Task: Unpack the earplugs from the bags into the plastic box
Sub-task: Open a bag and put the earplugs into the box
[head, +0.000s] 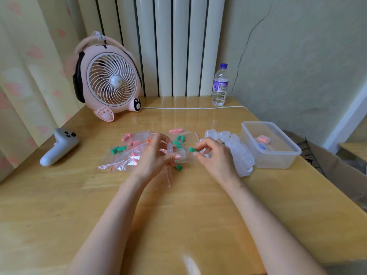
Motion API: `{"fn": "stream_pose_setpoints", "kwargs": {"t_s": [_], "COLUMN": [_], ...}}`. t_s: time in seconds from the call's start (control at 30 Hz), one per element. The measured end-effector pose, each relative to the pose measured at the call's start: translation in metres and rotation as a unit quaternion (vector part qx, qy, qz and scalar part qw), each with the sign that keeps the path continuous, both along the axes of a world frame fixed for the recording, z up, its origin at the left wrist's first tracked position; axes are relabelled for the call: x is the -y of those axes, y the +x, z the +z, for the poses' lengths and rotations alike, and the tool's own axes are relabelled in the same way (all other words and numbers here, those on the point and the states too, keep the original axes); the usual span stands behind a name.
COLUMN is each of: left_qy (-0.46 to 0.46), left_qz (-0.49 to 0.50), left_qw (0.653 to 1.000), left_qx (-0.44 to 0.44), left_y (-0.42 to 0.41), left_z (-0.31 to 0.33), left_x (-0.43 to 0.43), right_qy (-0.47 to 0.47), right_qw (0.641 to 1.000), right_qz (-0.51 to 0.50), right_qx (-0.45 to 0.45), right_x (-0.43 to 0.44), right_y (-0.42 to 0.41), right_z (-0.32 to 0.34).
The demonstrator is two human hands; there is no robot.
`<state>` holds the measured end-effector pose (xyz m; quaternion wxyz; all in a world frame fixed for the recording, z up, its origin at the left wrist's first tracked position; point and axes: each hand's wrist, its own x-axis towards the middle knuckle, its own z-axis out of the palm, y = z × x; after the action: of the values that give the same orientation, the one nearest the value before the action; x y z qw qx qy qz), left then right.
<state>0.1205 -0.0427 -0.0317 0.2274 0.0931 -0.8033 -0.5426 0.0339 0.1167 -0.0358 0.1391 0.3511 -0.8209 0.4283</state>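
My left hand [156,155] holds a small clear case [179,154] at the middle of the table. Beside it, my right hand [212,153] pinches a green earplug [192,149] just right of the case. Another green earplug [178,166] lies on the table under my left hand. Several clear zip bags [127,153] with pink and green earplugs lie spread behind my hands. A pile of small clear cases [238,149] sits to the right. The large plastic box [282,155] stands at the far right, holding two filled cases, one pink and one blue.
A pink desk fan [109,80] stands at the back left, its white cable running along the back of the table. A water bottle [220,86] stands at the back right. A grey controller [59,145] lies at the left. The table's right edge is just beyond the box.
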Motion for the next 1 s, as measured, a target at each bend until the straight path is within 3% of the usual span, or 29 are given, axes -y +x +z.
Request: {"fn": "stream_pose_setpoints", "kwargs": {"t_s": [0.1, 0.33, 0.47, 0.67, 0.83, 1.0], "left_qy": [-0.034, -0.045, -0.038, -0.017, -0.029, -0.067], "left_qz": [-0.028, -0.047, -0.050, 0.051, 0.082, 0.066], "left_qw": [0.999, 0.998, 0.998, 0.998, 0.996, 0.995], "left_qx": [0.007, 0.006, -0.002, -0.018, -0.022, -0.025], "left_y": [0.001, 0.003, 0.003, 0.002, 0.003, 0.001], "left_z": [-0.001, 0.002, 0.003, 0.006, 0.006, 0.004], "left_x": [-0.004, -0.008, -0.011, -0.002, 0.004, 0.002], "right_qy": [-0.036, 0.069, 0.117, 0.039, 0.233, 0.263], "right_qw": [0.999, 0.987, 0.988, 0.997, 0.970, 0.959], "right_qz": [0.025, 0.017, 0.018, -0.035, -0.028, -0.035], "right_qx": [0.006, -0.146, -0.095, -0.061, -0.070, -0.099], "right_x": [-0.002, 0.006, 0.006, 0.004, 0.019, 0.029], "right_y": [0.006, 0.009, 0.010, 0.011, 0.022, 0.025], "right_z": [0.005, -0.005, -0.006, -0.002, -0.010, -0.016]}}
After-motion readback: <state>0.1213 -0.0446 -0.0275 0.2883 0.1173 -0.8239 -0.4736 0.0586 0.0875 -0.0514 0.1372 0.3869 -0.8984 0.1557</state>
